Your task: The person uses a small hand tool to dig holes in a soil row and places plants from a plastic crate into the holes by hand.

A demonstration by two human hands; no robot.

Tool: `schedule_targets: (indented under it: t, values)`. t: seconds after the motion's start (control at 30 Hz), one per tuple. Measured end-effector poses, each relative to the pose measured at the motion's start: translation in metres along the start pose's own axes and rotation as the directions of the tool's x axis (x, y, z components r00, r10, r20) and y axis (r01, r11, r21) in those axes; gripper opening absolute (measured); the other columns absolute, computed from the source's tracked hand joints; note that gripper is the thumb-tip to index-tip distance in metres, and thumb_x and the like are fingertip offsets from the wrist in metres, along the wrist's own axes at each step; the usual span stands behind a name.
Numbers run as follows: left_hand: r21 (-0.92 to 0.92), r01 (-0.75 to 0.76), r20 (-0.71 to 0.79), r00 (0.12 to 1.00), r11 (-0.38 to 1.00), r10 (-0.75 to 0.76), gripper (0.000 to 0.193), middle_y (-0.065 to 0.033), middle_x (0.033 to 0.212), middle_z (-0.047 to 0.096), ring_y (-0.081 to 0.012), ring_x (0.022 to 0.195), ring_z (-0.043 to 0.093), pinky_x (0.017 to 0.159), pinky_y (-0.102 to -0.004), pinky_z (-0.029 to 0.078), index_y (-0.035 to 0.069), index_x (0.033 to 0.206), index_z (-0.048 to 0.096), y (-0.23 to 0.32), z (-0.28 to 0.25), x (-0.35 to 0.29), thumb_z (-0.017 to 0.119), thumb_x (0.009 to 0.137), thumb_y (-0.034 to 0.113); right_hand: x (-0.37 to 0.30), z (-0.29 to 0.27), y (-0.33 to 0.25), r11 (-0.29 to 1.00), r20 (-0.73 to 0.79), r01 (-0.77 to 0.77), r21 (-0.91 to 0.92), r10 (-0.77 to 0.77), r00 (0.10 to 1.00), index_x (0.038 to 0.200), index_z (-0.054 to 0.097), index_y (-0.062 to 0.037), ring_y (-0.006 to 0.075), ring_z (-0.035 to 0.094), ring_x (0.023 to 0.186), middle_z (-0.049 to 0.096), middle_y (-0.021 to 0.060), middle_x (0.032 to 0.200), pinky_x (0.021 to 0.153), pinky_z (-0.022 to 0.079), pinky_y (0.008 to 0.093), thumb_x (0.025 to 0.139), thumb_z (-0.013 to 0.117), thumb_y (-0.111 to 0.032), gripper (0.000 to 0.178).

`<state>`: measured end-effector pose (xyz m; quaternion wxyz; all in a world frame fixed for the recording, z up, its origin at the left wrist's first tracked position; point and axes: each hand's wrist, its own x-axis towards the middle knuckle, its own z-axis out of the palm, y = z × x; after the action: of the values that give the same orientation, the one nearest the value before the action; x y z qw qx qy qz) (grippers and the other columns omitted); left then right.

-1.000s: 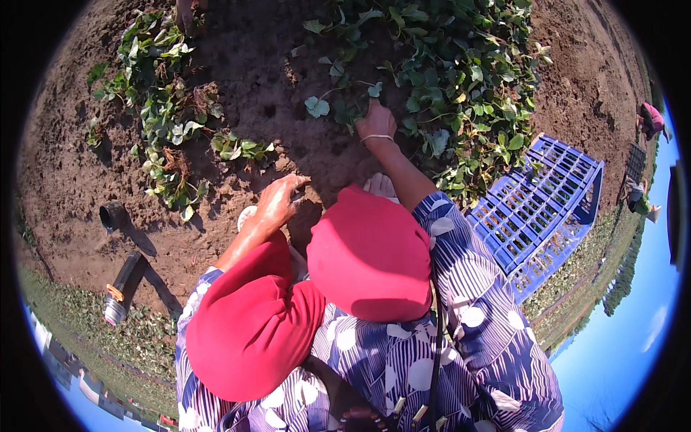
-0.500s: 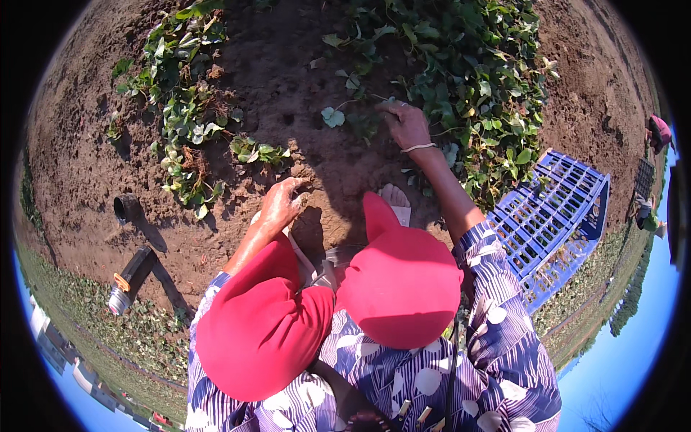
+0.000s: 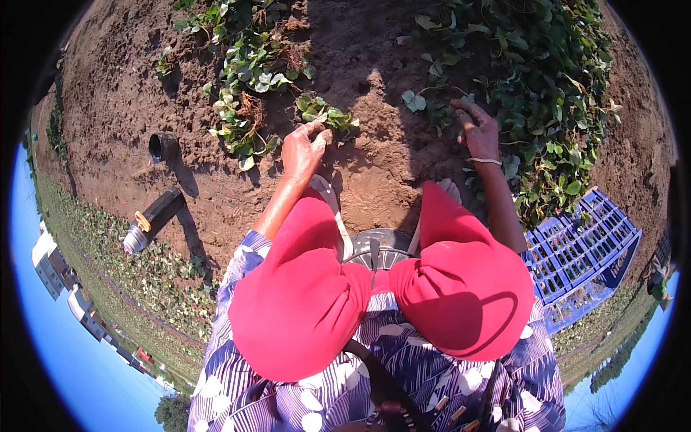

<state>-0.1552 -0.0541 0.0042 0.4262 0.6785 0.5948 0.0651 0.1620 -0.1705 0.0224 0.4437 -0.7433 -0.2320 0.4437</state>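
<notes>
My left hand (image 3: 305,148) is at the near edge of a small bunch of leafy green plants (image 3: 332,119) lying on the soil. Its fingers are curled in at the leaves, thumb close to the forefinger; the exact grip is partly hidden. To the right, my right hand (image 3: 478,132), with a pale band at the wrist, reaches to the edge of a large heap of leafy plants (image 3: 536,93). Its fingers are bent but apart, forefinger beside a thin stem that leads to a single pale-green leaf (image 3: 414,101). Nothing shows between that finger and the thumb.
More uprooted plants (image 3: 252,65) lie in a row at the left. A black pot (image 3: 163,147) and a dark bottle-like object with an orange part (image 3: 160,214) are on the ground. A blue plastic crate (image 3: 583,245) stands at right. My red-covered knees (image 3: 302,288) flank a round black object (image 3: 378,248).
My left hand has moved forward and left from the bare soil to the small bunch of plants. My right hand stays by the large heap. The whole view has shifted with my head.
</notes>
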Motion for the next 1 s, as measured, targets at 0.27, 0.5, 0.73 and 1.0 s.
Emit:
schedule_targets:
  t: [0.27,0.5,0.73,1.0]
  values:
    - [-0.465,0.063,0.289,0.954,0.883,0.084,0.024,-0.0097,0.077,0.065,-0.0120,0.071,0.060,0.066,-0.0289,0.048,0.001,0.100,0.066,0.011,0.015,0.019,0.054,0.080,0.007,-0.056,0.068,0.040,0.983,0.526,-0.183,-0.003,0.157,0.836,0.115,0.064,-0.0071,0.0059,0.045,0.051,0.052,-0.0007,0.060,0.047,0.037,0.0244,0.086,0.054,-0.011,0.030]
    - [-0.246,-0.131,0.450,0.862,0.960,0.233,0.025,-0.0162,0.079,0.066,-0.0248,0.073,0.064,0.070,-0.0350,0.048,0.006,0.098,0.068,0.038,0.059,-0.036,0.055,0.077,0.007,-0.067,0.077,0.065,0.997,0.323,0.023,0.070,-0.045,0.945,0.109,0.065,-0.0030,0.0079,0.053,0.056,0.062,0.0039,0.071,0.052,0.044,0.0247,0.081,0.056,-0.005,0.030]
    - [-0.208,-0.225,0.685,0.661,0.952,0.306,0.034,-0.0212,0.090,0.063,-0.0340,0.081,0.062,0.074,-0.0383,0.048,0.002,0.110,0.061,0.031,0.070,-0.042,0.052,0.078,0.010,-0.063,0.067,0.090,0.861,0.334,0.390,-0.326,-0.281,0.900,0.098,0.067,-0.0035,0.0178,0.061,0.060,0.067,0.0093,0.080,0.060,0.050,0.0291,0.072,0.062,-0.002,0.027]
    - [-0.164,-0.173,0.619,0.748,0.971,0.237,0.034,-0.0185,0.103,0.065,-0.0314,0.090,0.064,0.081,-0.0375,0.049,-0.001,0.112,0.061,0.004,0.064,-0.049,0.057,0.080,0.012,-0.055,0.006,0.095,0.938,-0.067,0.127,-0.323,-0.156,0.985,0.093,0.067,-0.0046,0.0262,0.061,0.076,0.064,0.0148,0.083,0.068,0.050,0.0348,0.075,0.057,-0.007,0.021]
